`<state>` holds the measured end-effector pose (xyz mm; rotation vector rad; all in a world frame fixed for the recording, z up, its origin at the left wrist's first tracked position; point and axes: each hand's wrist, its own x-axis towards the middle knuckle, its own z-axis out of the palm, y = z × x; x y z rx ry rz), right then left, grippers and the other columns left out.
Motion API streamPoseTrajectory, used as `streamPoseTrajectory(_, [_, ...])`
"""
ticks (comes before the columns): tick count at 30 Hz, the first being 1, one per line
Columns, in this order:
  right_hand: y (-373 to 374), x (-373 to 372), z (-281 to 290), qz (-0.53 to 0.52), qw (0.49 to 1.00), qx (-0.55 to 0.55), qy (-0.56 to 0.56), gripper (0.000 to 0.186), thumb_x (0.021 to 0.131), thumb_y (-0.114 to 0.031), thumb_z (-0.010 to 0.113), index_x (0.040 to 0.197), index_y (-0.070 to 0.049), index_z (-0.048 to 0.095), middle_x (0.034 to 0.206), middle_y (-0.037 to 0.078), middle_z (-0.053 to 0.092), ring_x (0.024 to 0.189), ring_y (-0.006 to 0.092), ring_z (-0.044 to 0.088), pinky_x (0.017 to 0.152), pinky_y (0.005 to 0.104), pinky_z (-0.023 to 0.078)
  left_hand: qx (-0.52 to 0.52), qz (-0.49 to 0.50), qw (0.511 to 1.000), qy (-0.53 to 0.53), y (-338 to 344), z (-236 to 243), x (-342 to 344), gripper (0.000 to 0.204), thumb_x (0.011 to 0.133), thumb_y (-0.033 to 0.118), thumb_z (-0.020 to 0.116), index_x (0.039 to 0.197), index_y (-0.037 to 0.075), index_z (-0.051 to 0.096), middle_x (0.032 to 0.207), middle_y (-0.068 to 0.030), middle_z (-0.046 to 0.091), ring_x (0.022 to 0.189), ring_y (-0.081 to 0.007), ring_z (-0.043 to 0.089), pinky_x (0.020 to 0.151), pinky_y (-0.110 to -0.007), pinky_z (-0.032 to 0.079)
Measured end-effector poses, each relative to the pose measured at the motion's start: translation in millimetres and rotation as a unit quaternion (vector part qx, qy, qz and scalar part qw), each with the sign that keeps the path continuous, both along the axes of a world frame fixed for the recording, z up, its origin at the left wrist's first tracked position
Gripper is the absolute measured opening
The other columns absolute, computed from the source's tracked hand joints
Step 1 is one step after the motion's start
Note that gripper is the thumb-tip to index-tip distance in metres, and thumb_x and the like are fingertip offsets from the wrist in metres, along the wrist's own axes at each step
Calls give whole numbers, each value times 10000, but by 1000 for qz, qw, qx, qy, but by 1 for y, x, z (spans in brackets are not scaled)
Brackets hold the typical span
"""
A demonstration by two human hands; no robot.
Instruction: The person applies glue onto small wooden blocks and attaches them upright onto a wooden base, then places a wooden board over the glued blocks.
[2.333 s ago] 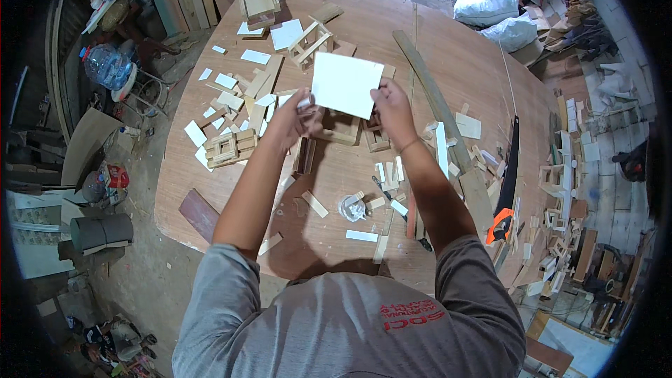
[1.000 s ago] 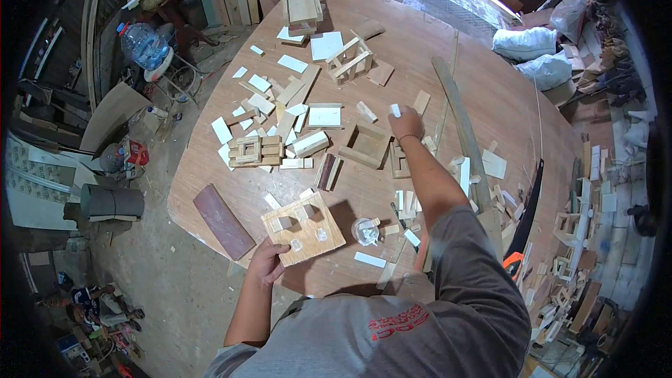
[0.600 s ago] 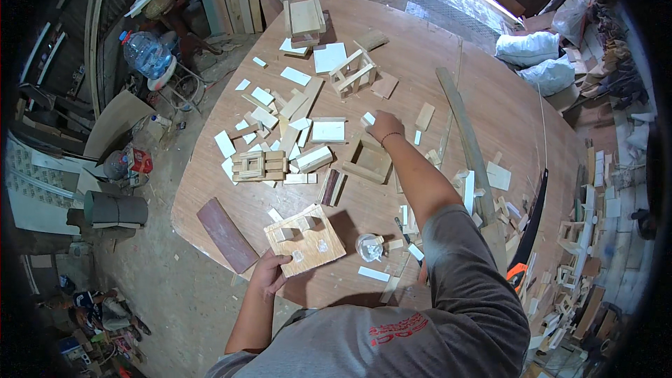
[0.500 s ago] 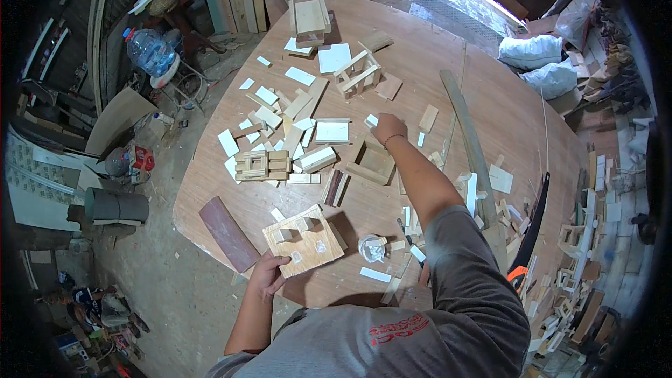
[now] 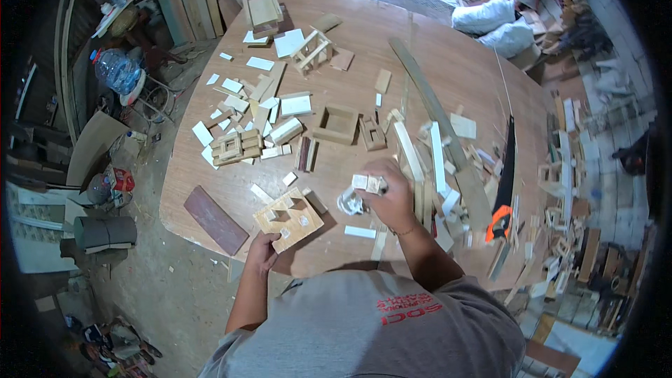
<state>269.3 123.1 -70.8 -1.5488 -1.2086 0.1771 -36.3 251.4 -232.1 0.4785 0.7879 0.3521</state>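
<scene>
My left hand [image 5: 262, 252] grips the lower left corner of a light wooden board [image 5: 294, 232], its thumb on top. Two small blocks stand up from the board's face, and two white smeared patches show nearer to me. The board is tilted, held at the near side of the table. My right hand [image 5: 393, 199] is closed round a small pale wooden block [image 5: 360, 182]; a second pale end shows beside it, and I cannot tell if it is a separate piece. Just left of these fingers stands a clear cup [image 5: 346, 203] with white paste in it, partly hidden by the hand.
A large table [image 5: 231, 175] carries scattered wood offcuts, an open wooden box [image 5: 336, 124] and a small wooden frame [image 5: 312, 51]. A dark reddish board [image 5: 215, 220] lies at the left edge. A handsaw with an orange handle [image 5: 499, 224] and a long plank [image 5: 434, 105] lie right.
My right hand has come back from the far middle of the table to the cup, still with a small block. My left hand keeps hold of the board. The whole view has shifted.
</scene>
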Motion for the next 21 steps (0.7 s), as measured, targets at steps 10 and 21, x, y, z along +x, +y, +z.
streamPoseTrajectory(10, [-127,-65,-142,-102,902,-358,220,305,762,-242,736,902,8,632,769,151,644,704,226,633,652,341,489,-25,-28,998,41,-85,-40,-28,542,809,-62,505,1339,-10,405,1297,-161,520,1186,-290,533,1006,-397,466])
streamPoseTrajectory(21, [-109,-97,-193,-14,892,-439,108,437,717,-362,712,992,-26,671,964,215,671,888,357,646,792,399,509,95,58,975,194,-119,-40,-38,344,868,88,547,1203,33,490,952,-45,568,804,-120,557,689,-280,468])
